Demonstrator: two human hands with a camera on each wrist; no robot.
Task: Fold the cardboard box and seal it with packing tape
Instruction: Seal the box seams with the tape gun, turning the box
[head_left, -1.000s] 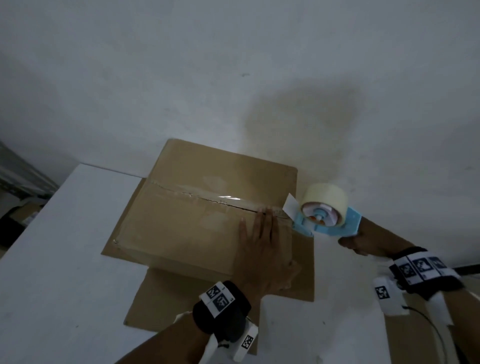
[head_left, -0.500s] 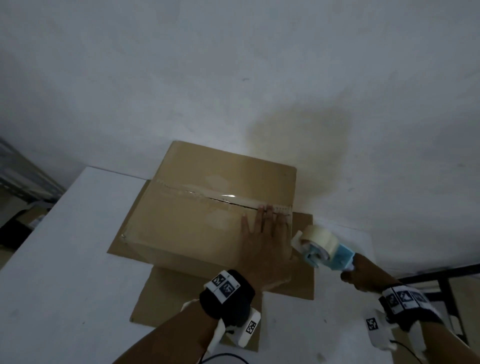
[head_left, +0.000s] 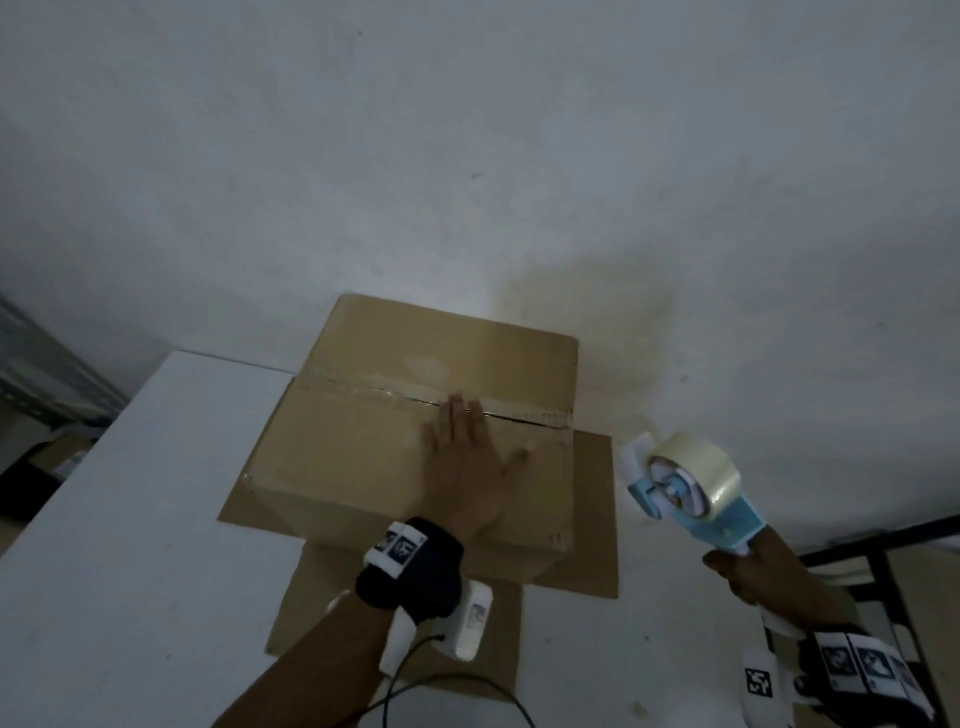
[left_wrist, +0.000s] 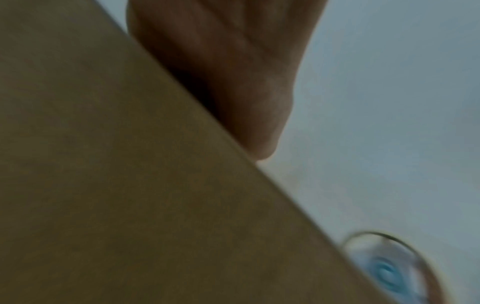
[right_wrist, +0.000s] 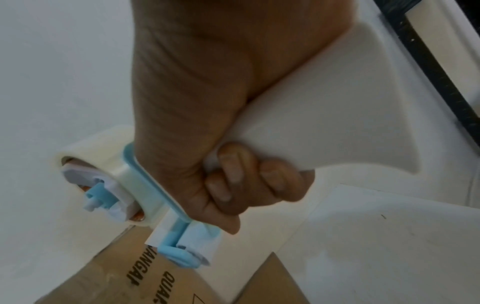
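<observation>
A closed brown cardboard box (head_left: 363, 457) stands on a white table (head_left: 104, 571), with clear tape along its top seam. My left hand (head_left: 465, 457) lies flat on the box top, fingers straight and reaching the seam. In the left wrist view the box (left_wrist: 130, 185) fills the frame, with that hand (left_wrist: 233, 72) blurred above it. My right hand (head_left: 748, 569) grips the white handle of a blue tape dispenser (head_left: 691, 493) holding a roll of clear tape, to the right of the box and clear of it. The right wrist view shows this hand (right_wrist: 207, 123) wrapped round the dispenser (right_wrist: 145, 185).
Flat cardboard sheets (head_left: 592, 519) lie under and in front of the box. A white wall (head_left: 467, 156) rises right behind it. A black metal frame (head_left: 883, 556) stands at the right, and a dark shelf (head_left: 47, 379) at the far left beyond the table edge.
My right hand has pulled the tape dispenser off the right end of the seam, down and then out to the right. My left hand has slid a little left along the box top.
</observation>
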